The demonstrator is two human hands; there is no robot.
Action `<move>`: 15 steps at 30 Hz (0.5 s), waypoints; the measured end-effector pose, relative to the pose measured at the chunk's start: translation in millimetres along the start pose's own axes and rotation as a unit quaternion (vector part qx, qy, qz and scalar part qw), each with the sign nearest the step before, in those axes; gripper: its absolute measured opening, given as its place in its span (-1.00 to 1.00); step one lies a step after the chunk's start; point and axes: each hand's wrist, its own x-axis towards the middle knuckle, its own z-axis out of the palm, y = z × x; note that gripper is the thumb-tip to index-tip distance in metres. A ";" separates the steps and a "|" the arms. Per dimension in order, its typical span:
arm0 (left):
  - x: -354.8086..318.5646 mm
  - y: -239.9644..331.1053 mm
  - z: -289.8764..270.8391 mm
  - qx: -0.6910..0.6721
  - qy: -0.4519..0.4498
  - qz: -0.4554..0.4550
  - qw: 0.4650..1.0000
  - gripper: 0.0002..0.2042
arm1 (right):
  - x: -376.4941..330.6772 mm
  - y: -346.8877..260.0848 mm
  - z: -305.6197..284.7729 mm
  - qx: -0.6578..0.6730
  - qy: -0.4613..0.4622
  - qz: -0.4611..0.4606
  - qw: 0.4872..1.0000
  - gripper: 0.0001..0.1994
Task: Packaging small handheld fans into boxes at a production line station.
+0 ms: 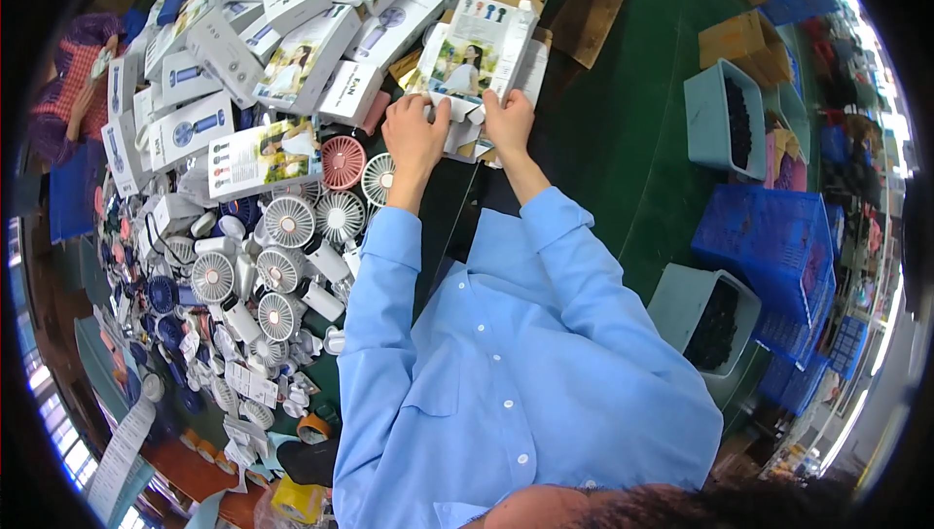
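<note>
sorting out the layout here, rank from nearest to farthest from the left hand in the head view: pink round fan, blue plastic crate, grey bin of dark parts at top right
1. Pink round fan, just left of the left hand.
2. Grey bin of dark parts, far to the right across the green table.
3. Blue plastic crate, farther right and lower, at the table's edge.

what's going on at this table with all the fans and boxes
A person in a blue shirt holds a printed fan box with both hands, the left hand and right hand gripping its near end over a green table. To their left lies a heap of small handheld fans, and beyond it a pile of more boxes.
</note>
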 end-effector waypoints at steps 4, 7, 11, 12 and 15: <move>13.0 5.5 6.8 0.028 -0.034 -0.081 0.996 -0.58 | -2.5 -6.8 -1.4 -0.028 -0.018 -0.002 0.999 -0.71; 18.3 5.0 9.0 0.026 -0.045 -0.120 0.991 -0.55 | 0.5 -20.4 -14.5 -0.074 -0.074 0.001 0.995 -0.71; 20.0 -7.4 10.2 0.038 -0.022 -0.120 0.992 -0.40 | -7.7 -50.2 -47.0 -0.171 -0.049 -0.055 0.982 -0.56; 21.4 -6.1 11.6 0.051 -0.053 -0.117 0.990 -0.30 | -3.7 -46.1 -54.0 -0.213 0.013 -0.099 0.972 -0.48; 27.2 6.0 15.6 0.042 -0.073 -0.101 0.991 -0.32 | 36.2 -4.1 -60.3 -0.110 0.028 -0.017 0.993 -0.30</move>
